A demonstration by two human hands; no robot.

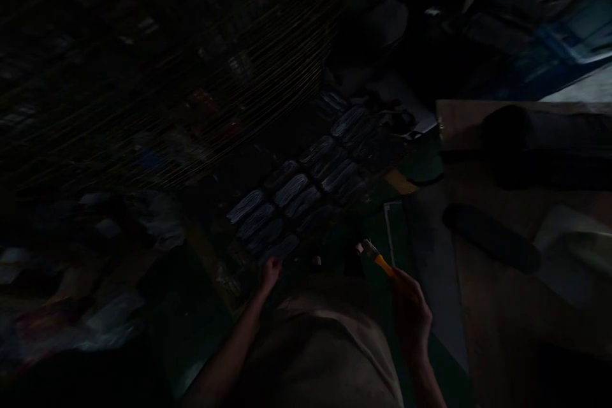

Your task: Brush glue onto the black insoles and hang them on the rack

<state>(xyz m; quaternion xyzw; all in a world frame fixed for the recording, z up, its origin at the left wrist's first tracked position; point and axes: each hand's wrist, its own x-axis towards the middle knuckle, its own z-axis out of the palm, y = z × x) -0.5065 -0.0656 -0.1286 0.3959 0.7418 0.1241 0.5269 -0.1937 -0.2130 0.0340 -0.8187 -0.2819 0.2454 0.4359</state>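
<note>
The scene is very dark. My right hand (412,309) is closed around the yellow handle of a paintbrush (381,262), whose bristles point up and left. At the near end of several flat, elongated dark pieces (291,194) is my left hand (270,273), its fingers closed. These pieces look like shoe soles with pale streaks, laid side by side in rows on a dark surface. The left fingers meet the edge of the closest piece (282,247); whether they grip it is too dark to tell.
On the right, a brown board (497,319) carries a dark sole-shaped piece (492,239) and other dark objects. Crumpled clear plastic (105,319) lies at left. Thin strands or wires (268,95) stretch across the upper left. A blue crate-like object (559,44) stands top right.
</note>
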